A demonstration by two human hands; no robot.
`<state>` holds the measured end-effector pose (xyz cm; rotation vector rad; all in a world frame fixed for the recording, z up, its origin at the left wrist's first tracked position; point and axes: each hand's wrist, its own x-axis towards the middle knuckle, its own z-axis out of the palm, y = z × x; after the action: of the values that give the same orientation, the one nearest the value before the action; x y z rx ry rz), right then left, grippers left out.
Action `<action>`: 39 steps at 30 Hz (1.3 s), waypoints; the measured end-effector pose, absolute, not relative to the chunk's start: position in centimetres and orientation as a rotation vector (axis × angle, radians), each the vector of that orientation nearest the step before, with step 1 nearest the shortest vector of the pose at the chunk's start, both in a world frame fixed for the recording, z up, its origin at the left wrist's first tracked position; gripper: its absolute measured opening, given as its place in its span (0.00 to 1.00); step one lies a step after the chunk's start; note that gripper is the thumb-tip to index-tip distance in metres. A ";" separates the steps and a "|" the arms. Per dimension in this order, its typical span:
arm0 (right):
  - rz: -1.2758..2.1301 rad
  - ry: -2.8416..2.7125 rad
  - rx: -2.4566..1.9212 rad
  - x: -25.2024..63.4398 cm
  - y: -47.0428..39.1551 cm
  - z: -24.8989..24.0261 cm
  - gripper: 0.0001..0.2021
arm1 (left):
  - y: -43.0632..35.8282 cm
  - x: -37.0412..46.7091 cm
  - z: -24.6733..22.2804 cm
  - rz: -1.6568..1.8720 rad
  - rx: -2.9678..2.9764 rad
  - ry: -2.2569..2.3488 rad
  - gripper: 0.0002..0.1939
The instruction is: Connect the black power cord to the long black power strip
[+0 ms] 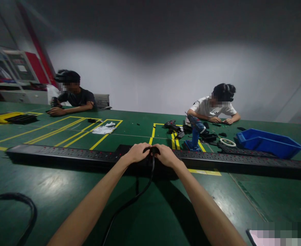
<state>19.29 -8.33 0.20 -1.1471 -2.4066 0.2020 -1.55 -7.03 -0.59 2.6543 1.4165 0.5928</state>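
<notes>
A long black power strip (70, 155) with rows of sockets and small red marks lies across the table in front of me. At its middle, my left hand (139, 152) and my right hand (165, 155) meet, fingers closed around a black plug (154, 150) from both sides. From the plug a black cable (150, 181) hangs toward me and curves down to the lower left. My fingers partly cover the plug, so I cannot tell whether it sits in a socket.
A blue bin (268, 141) stands at the right, beside a blue cordless drill (195, 131) and a tape roll (227, 142). Thick black cable (31, 205) loops at lower left. White gloves (104, 129) lie beyond the strip. Two people (76, 97) (217, 106) sit across the green table (50, 191).
</notes>
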 end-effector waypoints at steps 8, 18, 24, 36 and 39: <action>0.446 -2.245 -1.046 19.6 -7.7 0.0 0.20 | -7.0 -1.6 -0.4 0.565 2.666 1.407 0.20; 0.524 -2.259 -1.130 19.3 -8.9 1.2 0.18 | -6.9 -1.7 -0.4 0.555 2.631 1.416 0.21; 0.665 -2.070 -1.185 18.4 -8.9 0.6 0.15 | -7.0 -1.7 -0.4 0.541 2.612 1.425 0.21; 0.086 -2.204 -1.412 17.2 -12.7 1.8 0.24 | -7.5 -1.6 0.1 0.566 2.618 1.416 0.19; -0.024 -2.135 -1.660 16.3 -14.1 1.7 0.23 | -7.5 -1.6 0.1 0.573 2.622 1.421 0.19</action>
<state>16.25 -14.11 1.72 -1.6599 -2.1351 -0.0244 -1.65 -7.53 0.06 2.6223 1.4212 0.5729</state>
